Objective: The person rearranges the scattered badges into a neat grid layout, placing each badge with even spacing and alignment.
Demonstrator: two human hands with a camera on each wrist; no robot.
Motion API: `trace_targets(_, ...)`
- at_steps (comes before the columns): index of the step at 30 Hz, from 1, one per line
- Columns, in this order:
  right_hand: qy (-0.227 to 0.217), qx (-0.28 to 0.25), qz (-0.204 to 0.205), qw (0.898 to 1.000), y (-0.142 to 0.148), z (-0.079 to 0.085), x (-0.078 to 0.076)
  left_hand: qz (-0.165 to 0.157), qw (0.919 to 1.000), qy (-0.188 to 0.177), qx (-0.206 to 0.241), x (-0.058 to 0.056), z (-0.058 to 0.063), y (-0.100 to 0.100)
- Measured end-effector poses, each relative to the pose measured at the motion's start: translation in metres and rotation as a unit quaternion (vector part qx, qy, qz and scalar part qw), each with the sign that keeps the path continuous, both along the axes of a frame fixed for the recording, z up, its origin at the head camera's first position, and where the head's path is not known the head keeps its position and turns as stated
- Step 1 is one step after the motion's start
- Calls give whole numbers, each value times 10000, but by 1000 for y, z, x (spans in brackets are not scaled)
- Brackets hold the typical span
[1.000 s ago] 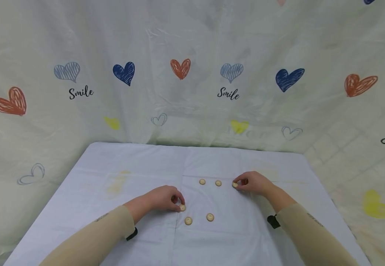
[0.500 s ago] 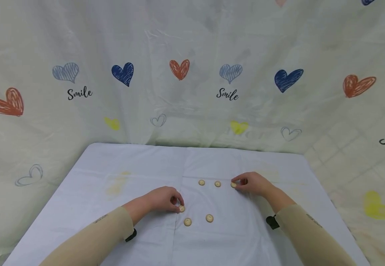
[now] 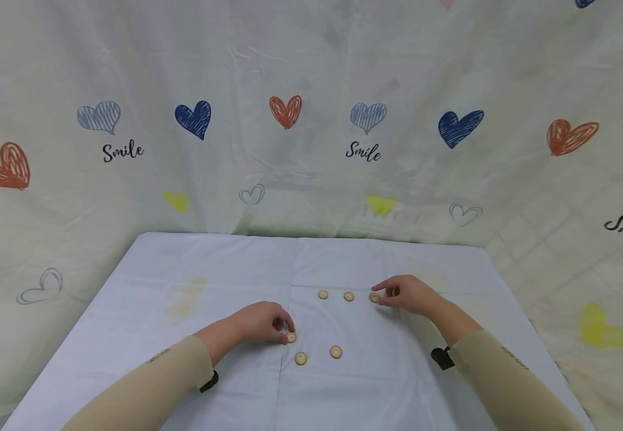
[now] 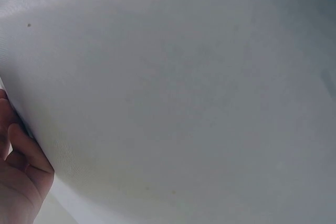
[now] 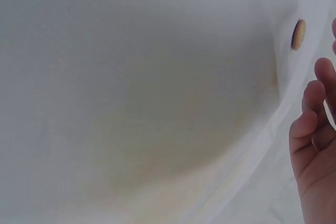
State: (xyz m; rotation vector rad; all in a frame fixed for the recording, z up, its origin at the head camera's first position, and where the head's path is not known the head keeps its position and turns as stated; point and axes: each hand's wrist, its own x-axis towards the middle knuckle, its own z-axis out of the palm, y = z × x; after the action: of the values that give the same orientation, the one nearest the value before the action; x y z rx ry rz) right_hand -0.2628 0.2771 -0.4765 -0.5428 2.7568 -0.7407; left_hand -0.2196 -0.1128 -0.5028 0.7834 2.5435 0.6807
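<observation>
In the head view my left hand (image 3: 264,322) pinches a round, light wooden button (image 3: 291,337) between thumb and index finger, at the left of the group. My right hand (image 3: 409,294) is at the far right button (image 3: 374,297), index finger lifted off behind it and thumb at its near edge. Two more buttons, a middle one (image 3: 349,296) and a left one (image 3: 323,294), continue that back row. The right wrist view shows the right hand (image 5: 317,145) with fingers apart from a button (image 5: 298,35). In the left wrist view only part of the left hand (image 4: 23,171) shows, its button hidden.
Nearer the front lie two more buttons, one (image 3: 301,358) close to the left hand and one (image 3: 336,352) further right. All rest on a white-covered table (image 3: 225,263). Behind it hangs a pale curtain (image 3: 311,161) with printed hearts.
My right index finger has lifted away from the far right button, which stays in line with the back row. The left hand keeps its pinch. The head view has shifted slightly.
</observation>
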Motion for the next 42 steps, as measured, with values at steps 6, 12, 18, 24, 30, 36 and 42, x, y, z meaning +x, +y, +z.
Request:
trace_targets(6, -209, -196, 44, 9996, -2, -4, 2, -27, 10000, 13, 37, -2, -1, 0)
trace_targets(12, -321, -134, 414, 9985, -13, -4, 9, -31, 10000, -6, 37, -2, 1, 0)
trace_targets(18, -312, 68, 838, 9960, -32, -8, 21, -23, 10000, 8, -6, -3, 0, -1)
trace_targets(24, -389, 20, 1285, 9909, -52, -10, 34, -75, 10000, -12, 27, -4, -1, 0)
trace_targets(30, -495, -124, 1818, 9820, -70, -12, 47, -81, 9999, -37, 58, -4, 0, 0)
trace_targets(36, -405, 55, 2045, 9780, -81, -14, 55, -53, 9999, -83, 111, -2, -1, 0)
trace_targets(42, -341, 229, 2137, 9760, -85, -18, 57, -23, 9999, -59, 89, -3, -4, 0)
